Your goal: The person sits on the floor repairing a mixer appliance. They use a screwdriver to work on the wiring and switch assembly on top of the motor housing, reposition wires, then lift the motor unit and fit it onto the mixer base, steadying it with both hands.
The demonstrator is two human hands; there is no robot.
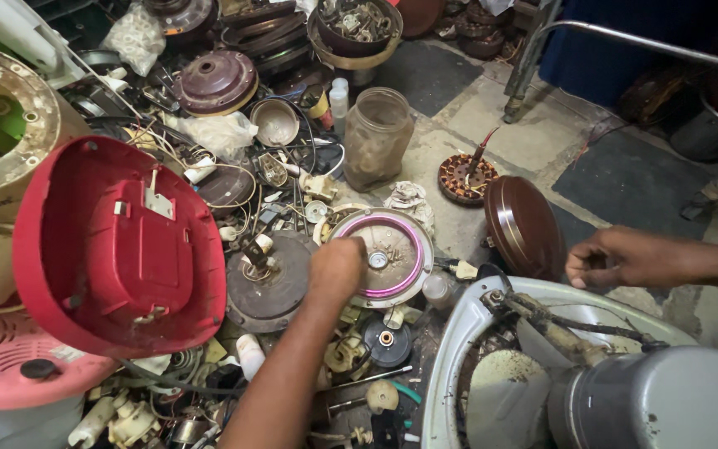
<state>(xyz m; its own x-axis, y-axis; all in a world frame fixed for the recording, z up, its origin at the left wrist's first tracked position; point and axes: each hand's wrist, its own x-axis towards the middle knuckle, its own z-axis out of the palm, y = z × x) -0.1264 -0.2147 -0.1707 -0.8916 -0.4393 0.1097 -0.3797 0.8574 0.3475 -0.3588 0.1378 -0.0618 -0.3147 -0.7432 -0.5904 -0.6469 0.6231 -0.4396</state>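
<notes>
My left hand (336,268) reaches down into a heap of small parts on the floor, its fingers closed at the left edge of a round silver motor cover with a pink ring (388,254). What it grips is hidden under the hand. My right hand (617,258) hovers to the right with its fingers curled shut, just beside a brown domed motor cover (523,224) standing on edge. It hangs above the white rim of a fan housing (459,333), whose grey motor (666,399) fills the lower right.
A red plastic fan shell (118,249) leans at the left over a pink grille (10,366). A dusty glass jar (376,137), a wound stator (465,177), dark motor plates (269,283), wires and screws crowd the floor. Metal chair legs (533,58) stand behind.
</notes>
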